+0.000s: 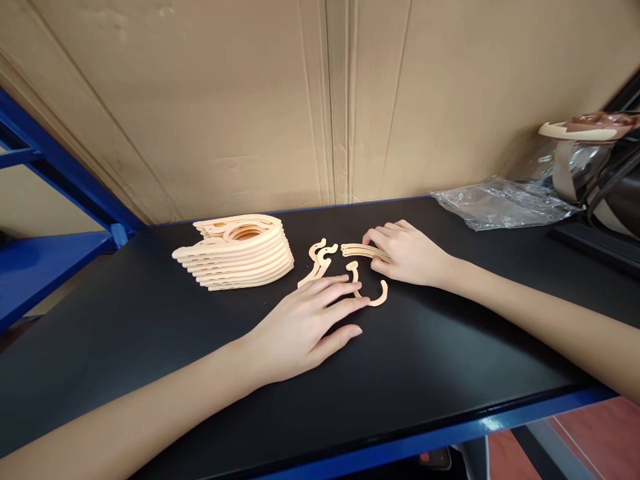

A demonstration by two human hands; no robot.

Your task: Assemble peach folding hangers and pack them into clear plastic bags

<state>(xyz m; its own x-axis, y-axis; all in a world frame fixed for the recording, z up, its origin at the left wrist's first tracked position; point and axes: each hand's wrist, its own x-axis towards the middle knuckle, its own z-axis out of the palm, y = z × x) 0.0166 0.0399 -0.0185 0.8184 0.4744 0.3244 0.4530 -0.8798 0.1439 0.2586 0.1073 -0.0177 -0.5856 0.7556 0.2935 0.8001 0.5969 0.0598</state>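
My left hand (306, 325) lies flat on the black tabletop (150, 333) with its fingers stretched out, the fingertips touching a small hook-shaped peach plastic piece (373, 295). My right hand (407, 252) rests on the table with fingers curled over a pair of thin curved peach strips (357, 251), pinching their right end. Between the hands lie two more small curved peach pieces (320, 260). A stack of several flat peach hanger-like parts (237, 252) stands to the left of them, apart from both hands.
A crumpled clear plastic bag (500, 202) lies at the back right. Beyond it stands a dark machine with a brown-and-cream part (590, 127) on top. Cardboard (300, 100) lines the back. A blue frame (60, 180) runs at the left.
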